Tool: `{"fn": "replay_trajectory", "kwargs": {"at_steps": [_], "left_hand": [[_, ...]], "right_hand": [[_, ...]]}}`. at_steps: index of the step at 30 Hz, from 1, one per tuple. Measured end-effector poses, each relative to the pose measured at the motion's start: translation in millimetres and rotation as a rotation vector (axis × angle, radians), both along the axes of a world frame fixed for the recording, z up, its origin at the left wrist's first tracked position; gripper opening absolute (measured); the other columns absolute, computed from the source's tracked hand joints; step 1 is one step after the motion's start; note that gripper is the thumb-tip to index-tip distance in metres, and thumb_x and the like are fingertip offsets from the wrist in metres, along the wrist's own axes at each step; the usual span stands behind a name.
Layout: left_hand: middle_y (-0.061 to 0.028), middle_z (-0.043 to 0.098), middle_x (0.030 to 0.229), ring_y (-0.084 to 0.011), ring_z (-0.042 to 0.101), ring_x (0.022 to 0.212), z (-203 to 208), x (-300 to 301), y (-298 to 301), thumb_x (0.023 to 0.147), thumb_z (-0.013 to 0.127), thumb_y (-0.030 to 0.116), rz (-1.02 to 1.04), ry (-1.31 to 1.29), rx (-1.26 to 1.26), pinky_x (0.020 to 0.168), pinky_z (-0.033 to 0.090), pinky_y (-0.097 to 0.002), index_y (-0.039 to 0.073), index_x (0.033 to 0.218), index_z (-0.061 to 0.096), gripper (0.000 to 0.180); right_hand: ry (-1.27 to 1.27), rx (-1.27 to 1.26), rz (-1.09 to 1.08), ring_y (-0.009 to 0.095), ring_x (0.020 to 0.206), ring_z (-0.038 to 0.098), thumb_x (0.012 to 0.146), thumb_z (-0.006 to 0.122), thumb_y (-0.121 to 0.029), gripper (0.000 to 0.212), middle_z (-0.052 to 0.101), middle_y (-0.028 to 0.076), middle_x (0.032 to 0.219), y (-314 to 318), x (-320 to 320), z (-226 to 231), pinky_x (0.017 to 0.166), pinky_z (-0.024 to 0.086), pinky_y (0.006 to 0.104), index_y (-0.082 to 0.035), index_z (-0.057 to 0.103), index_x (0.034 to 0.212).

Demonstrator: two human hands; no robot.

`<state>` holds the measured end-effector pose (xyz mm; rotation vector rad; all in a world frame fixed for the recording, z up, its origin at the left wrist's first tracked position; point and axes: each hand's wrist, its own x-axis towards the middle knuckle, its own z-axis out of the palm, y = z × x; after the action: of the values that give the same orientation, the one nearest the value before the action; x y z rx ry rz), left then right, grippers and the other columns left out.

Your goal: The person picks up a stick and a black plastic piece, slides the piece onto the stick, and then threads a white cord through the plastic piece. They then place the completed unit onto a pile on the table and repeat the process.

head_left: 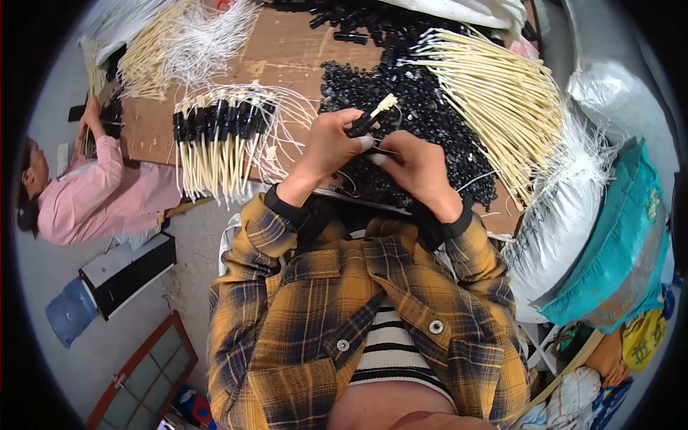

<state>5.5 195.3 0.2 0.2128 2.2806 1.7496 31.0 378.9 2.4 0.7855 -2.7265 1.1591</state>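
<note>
My left hand (326, 147) is closed around a black plastic sleeve (362, 125), from which a cream connector end (388, 103) sticks out toward the upper right. A whitish cover sits on a fingertip of that hand. Close beside it, my right hand (419, 166) has its fingers pinched together, slightly blurred. A thin pale strand shows between the two hands; what the right fingertips grip is too small to make out. Beneath both hands spreads a heap of small shiny black plastic pieces (448, 136). Left of them lies a row of cream cords with black sleeves (222, 125).
A large bundle of cream cords (502, 100) fans out at the right on the brown table (279, 43). More cords (150, 61) and white strands (208, 46) lie far left. White (559, 222) and teal sacks (609, 244) stand right. A person in pink (93, 179) works at the left.
</note>
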Motion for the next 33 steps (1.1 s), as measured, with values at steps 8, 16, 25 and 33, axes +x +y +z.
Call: {"fn": "replay_trajectory", "kwargs": {"at_steps": [8,16,25,33], "left_hand": [[-0.0091,0.062,0.087,-0.0329,0.062,0.087,-17.7,3.1,-17.2,0.075,0.059,0.0,-0.051,0.416,-0.493,0.071,0.05,-0.042,0.012,0.105,0.064,0.033],[-0.0121,0.064,0.097,-0.0332,0.062,0.091,-3.0,1.5,-15.2,0.074,0.06,-0.004,-0.175,0.37,-0.45,0.077,0.05,-0.0394,0.008,0.11,0.063,0.038],[-0.0108,0.065,0.109,-0.0325,0.061,0.097,2.2,-2.5,-10.6,0.075,0.062,-0.002,-0.371,0.193,-0.351,0.083,0.048,-0.0396,0.006,0.115,0.059,0.041],[-0.0047,0.062,0.079,-0.0239,0.057,0.078,3.5,-1.3,-9.7,0.065,0.069,-0.004,-0.151,0.507,-0.146,0.068,0.048,-0.0337,0.007,0.085,0.064,0.023]], "right_hand": [[0.044,-0.003,-0.2,0.021,0.051,0.061,0.079,0.068,-0.009,0.012,0.061,0.009,0.06,6.2,-4.7,-3.5,0.049,0.046,0.0304,-0.009,0.069,0.091],[0.036,-0.006,-0.204,0.02,0.047,0.058,0.08,0.068,-0.009,0.009,0.058,0.008,0.058,2.5,-8.7,-9.2,0.047,0.045,0.0305,-0.009,0.069,0.089],[-0.102,-0.14,-0.002,0.03,0.059,0.064,0.084,0.063,-0.006,0.015,0.062,0.015,0.069,-0.4,-3.9,-5.0,0.054,0.049,0.0361,-0.004,0.064,0.099],[-0.094,0.043,-0.027,0.035,0.068,0.065,0.088,0.061,-0.007,0.014,0.064,0.018,0.077,-2.0,-2.5,5.4,0.058,0.05,0.0395,-0.003,0.06,0.102]]}}
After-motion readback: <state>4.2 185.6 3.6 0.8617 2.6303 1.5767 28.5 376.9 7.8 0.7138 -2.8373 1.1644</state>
